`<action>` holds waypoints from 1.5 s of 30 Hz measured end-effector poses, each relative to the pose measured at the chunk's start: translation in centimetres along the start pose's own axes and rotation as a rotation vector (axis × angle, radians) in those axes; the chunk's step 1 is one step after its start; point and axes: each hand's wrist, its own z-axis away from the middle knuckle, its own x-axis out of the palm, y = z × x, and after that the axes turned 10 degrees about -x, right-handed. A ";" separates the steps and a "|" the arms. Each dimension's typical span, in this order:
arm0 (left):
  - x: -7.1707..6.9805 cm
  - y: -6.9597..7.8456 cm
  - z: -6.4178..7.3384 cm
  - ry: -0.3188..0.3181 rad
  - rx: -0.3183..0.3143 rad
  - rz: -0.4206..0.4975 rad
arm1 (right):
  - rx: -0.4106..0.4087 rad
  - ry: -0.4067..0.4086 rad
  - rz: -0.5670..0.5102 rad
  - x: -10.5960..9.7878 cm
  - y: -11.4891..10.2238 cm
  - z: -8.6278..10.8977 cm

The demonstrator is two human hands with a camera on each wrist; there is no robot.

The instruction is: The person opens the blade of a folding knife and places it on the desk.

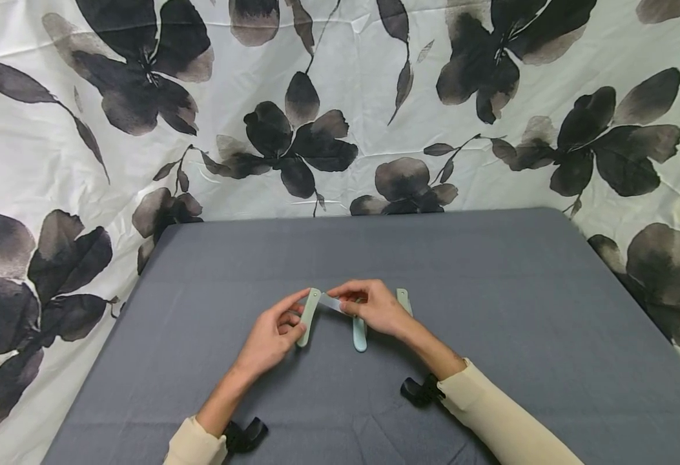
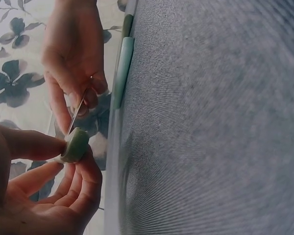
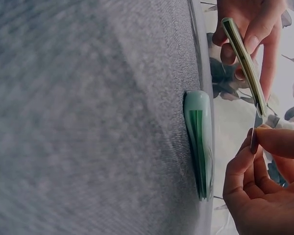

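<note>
My left hand [image 1: 268, 339] holds the pale green handle [image 1: 309, 316] of a folding knife between thumb and fingertips. The blade [image 1: 330, 301] is swung out from the handle's top end, towards the right. My right hand [image 1: 377, 310] pinches that blade between thumb and fingers, covering part of it. In the right wrist view a long slot runs along the handle [image 3: 242, 58], with the thin blade [image 3: 255, 132] edge-on. The left wrist view has the handle end-on [image 2: 77, 145], held above the table. A light blue folding knife [image 1: 360, 336] lies under my right hand, partly hidden.
Another pale green folding knife [image 1: 403, 298] lies just behind my right wrist, partly covered. Grey cloth [image 1: 491, 271] covers the table, and a floral sheet [image 1: 351, 84] hangs behind it. Black wrist mounts [image 1: 247, 436] sit at both cream sleeves.
</note>
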 end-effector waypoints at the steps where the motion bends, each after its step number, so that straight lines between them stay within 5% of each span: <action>1: 0.0 0.1 0.0 -0.003 -0.001 -0.006 | 0.001 0.001 0.004 -0.1 0.0 0.0; 34: -1.2 0.6 -0.3 -0.142 -0.005 -0.125 | -0.003 -0.027 0.060 -0.9 0.2 -0.3; 45: -2.1 0.1 -0.5 -0.237 0.067 -0.150 | -0.014 -0.085 0.020 -1.1 0.6 -0.4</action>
